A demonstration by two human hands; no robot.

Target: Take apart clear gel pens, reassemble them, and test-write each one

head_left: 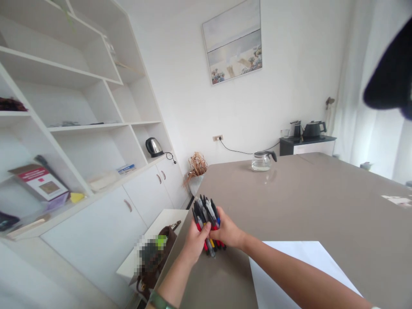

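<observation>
Both hands hold one bundle of pens (205,213) upright above the near left corner of the grey-brown table (305,197). The pens have black, red, blue and yellow barrels. My left hand (195,242) wraps round the bundle from the left. My right hand (227,231) clasps it from the right, fingers closed on the barrels. A white sheet of paper (289,266) lies on the table just right of the hands, partly under my right forearm.
A glass coffee pot (263,161) stands at the table's far side. White shelves and cabinets (96,180) line the left wall, with a kettle (153,147) on the counter. A brown bag (161,253) sits on a white stool beside the table. A side cabinet with kettles (307,137) stands at the back.
</observation>
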